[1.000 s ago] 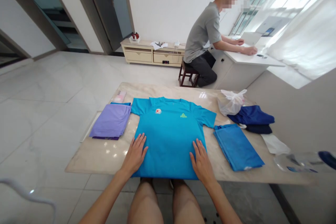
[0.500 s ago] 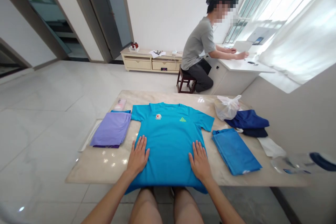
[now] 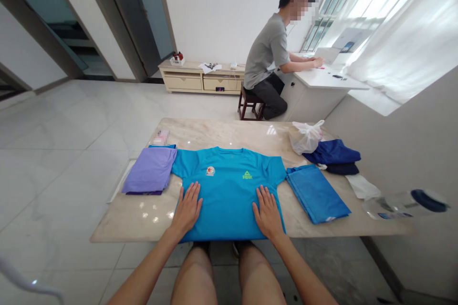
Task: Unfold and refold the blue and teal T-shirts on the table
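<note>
A bright blue T-shirt (image 3: 229,200) lies spread front side up on the marble-patterned table (image 3: 125,224), its collar away from me. It bears a round badge and a green logo on the chest, and its lower end reaches the near table edge. My left hand (image 3: 189,207) rests flat on the shirt's left side, fingers stretched forward. On the right side my right hand (image 3: 267,212) presses flat in the same way. Left of the shirt lies a folded purple garment (image 3: 150,169); close to its right sleeve lies a folded blue garment (image 3: 317,193).
At the right stand a white plastic bag (image 3: 306,137), dark blue clothes (image 3: 332,152), a white paper (image 3: 362,186) and a clear bottle (image 3: 400,205). Beyond the table, a person in grey (image 3: 268,52) sits on a stool (image 3: 248,102) at a white desk (image 3: 329,76).
The shirt has slid toward me; its collar now lies farther from the far table edge, and the hanging hem has drawn in at the near edge. Both hands stay flat on it.
</note>
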`<state>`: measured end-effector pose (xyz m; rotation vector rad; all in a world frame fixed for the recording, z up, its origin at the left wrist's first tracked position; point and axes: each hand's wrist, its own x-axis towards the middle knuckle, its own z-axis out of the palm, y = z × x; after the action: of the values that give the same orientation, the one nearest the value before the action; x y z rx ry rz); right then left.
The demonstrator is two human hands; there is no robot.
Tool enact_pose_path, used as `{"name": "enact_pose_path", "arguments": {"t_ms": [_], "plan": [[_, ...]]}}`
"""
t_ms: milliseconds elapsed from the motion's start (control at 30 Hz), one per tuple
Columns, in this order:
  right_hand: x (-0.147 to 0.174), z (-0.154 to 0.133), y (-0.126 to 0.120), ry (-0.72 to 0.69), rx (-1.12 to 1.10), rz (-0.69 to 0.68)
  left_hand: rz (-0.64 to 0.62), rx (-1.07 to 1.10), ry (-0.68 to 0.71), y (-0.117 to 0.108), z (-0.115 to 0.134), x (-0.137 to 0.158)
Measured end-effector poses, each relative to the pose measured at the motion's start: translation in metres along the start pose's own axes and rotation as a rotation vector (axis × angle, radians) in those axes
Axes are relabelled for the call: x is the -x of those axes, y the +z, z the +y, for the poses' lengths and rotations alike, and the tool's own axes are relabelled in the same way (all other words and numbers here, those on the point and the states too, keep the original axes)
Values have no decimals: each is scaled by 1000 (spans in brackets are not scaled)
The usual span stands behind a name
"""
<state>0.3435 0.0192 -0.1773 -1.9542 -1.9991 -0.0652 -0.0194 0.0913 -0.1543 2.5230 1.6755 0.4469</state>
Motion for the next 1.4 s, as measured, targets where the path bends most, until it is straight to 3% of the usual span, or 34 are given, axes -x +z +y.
{"name": "enact_pose_path", "arguments": {"t_ms": [167,300,400,533,700,800,900,1033,1167,1300,1400], "plan": [[-41,16,18,34,34,-29,53,-28,-3,27,-19,-45],[-76,26,14,32,47,-31,67,-42,-13,22,-25,-72],[-83,27,15,44,48,-50,43,-40,-6,22,-22,-73],[-56,22,20,46,46,-62,21,-51,5,26,-16,-47],[14,5,16,56,40,19,37,-55,20,20,1,16],[47,-8,-1,68,69,31,10,-37,9,6,12,53],[46,-10,-28,72,80,-77,-21,-1,-11,-15,13,64],[-2,13,-43,69,29,-109,20,85,-40,-31,-2,33],[-41,58,-18,88,-35,-34,39,81,-86,-14,-27,-1],[-39,96,16,156,-30,-11,73,13,-139,13,-50,-3],[-29,108,28,229,5,19,112,-45,-180,23,-60,7]]}}
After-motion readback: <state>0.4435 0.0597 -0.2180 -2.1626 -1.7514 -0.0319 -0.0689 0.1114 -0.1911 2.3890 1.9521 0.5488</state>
